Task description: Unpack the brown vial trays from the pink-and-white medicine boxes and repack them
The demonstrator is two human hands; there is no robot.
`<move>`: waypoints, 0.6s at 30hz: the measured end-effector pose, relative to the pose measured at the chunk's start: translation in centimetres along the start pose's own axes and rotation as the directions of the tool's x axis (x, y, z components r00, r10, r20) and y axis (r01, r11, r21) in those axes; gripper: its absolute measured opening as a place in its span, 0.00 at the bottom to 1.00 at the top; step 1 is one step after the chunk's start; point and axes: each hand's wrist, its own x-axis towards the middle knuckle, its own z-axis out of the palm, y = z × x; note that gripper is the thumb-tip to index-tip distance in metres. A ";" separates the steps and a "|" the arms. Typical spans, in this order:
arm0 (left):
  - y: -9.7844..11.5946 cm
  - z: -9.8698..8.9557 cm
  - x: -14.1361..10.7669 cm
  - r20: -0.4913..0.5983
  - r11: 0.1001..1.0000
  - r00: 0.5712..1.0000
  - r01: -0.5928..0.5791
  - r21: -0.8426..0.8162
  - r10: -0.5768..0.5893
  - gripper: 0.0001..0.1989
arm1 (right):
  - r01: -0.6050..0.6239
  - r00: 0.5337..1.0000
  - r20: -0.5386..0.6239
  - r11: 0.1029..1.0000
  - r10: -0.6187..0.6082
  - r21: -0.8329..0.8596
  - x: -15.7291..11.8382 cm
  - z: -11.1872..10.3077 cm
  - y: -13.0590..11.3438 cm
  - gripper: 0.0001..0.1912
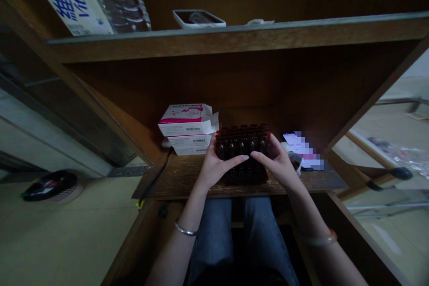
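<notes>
As the left hand (216, 167) and right hand (276, 163) curl half-closed around the sides of a tight block of dark amber glass bottles (241, 143), it's gripped right there on the worn brown wooden shelf (177, 178) (looks stiff, slick and breakable, so those sides seem the safest hold)!

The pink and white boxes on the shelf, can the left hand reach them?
Probably yes. The left hand is holding the group of small dark bottles, right beside the pink and white boxes. Nothing seems to stand between them, though the hand would likely have to let go first.
</notes>
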 end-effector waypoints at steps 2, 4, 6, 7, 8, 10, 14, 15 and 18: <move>0.0 0.0 0.1 -0.018 1.000 1.000 -0.015 0.013 0.015 0.32 | 0.014 1.000 0.006 1.000 -0.014 -0.006 0.1 0.1 -0.1 0.23; 0.1 0.0 0.2 -0.032 0.999 0.999 -0.024 0.024 0.025 0.31 | 0.022 1.000 0.000 1.000 -0.022 -0.021 0.3 0.2 -0.4 0.23; 0.5 0.3 0.4 -0.043 1.000 0.999 -0.024 0.020 0.025 0.29 | 0.012 0.999 -0.030 0.999 -0.013 -0.044 0.5 0.5 -1.1 0.21; 0.7 0.5 0.5 -0.050 1.000 0.999 -0.019 0.006 0.019 0.28 | 0.001 0.998 -0.055 0.999 -0.004 -0.052 0.7 0.7 -1.5 0.20; 1.0 0.7 0.5 -0.054 1.000 0.998 -0.011 -0.015 0.010 0.27 | -0.008 0.997 -0.081 0.998 0.003 -0.058 0.8 0.9 -1.9 0.18; 1.7 1.0 0.7 -0.059 0.997 0.998 0.006 -0.078 -0.010 0.24 | -0.018 0.992 -0.129 0.998 0.010 -0.062 1.1 1.2 -2.8 0.16; 3.2 1.4 1.0 -0.064 0.980 0.997 0.034 -0.195 -0.047 0.20 | -0.004 0.987 -0.160 1.000 -0.001 -0.027 1.7 1.5 -4.1 0.16; 3.6 1.4 1.0 -0.066 0.979 0.997 0.036 -0.201 -0.050 0.19 | 0.000 0.987 -0.160 1.000 -0.002 -0.008 1.7 1.6 -4.3 0.16; 4.3 1.3 1.0 -0.053 0.982 0.998 0.025 -0.185 -0.035 0.18 | -0.002 0.987 -0.158 1.000 0.007 0.030 1.9 1.7 -4.7 0.17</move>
